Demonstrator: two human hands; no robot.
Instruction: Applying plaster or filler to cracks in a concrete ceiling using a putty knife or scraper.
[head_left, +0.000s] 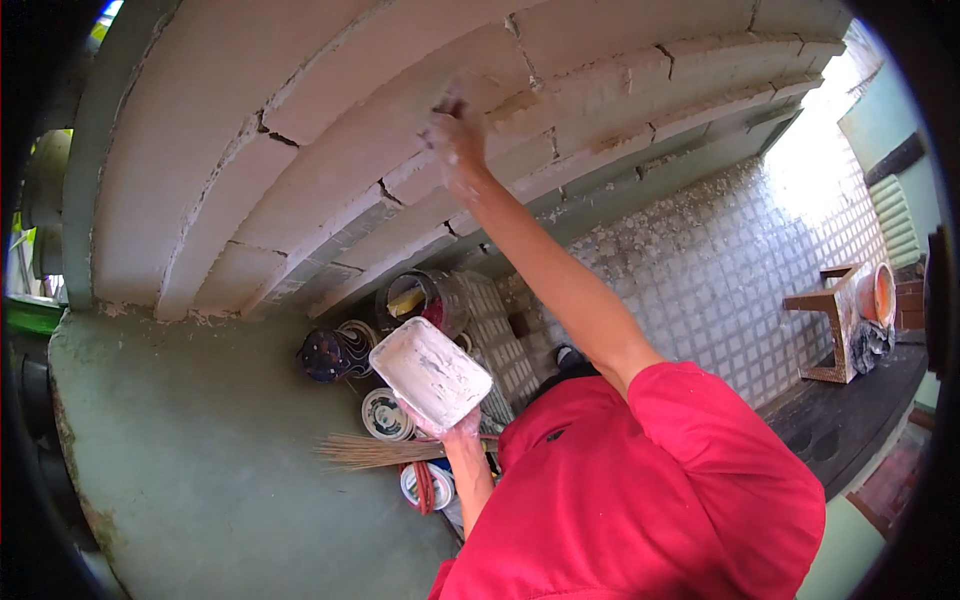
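My left hand [458,426] supports a white rectangular tub [432,372] from below. Whitish paste coats the inside of the tub, and the same paste is smeared on my fingers. Out in front, my right hand [455,145] is raised against the block wall [350,165]. That hand is blurred by motion and whitened with paste; its fingers look curled round something dark that I cannot make out. Around it, the wall's pale blocks have rough joints with dark gaps and cracks, and a smeared patch lies beside my hand.
Below the tub stand a bucket [450,300], a dark patterned cap [325,355], a round white lid [387,414] and a stick broom [370,451]. A green ledge [230,430] runs along the left. At right, a wooden stool [830,325] stands on the tiled floor [680,240].
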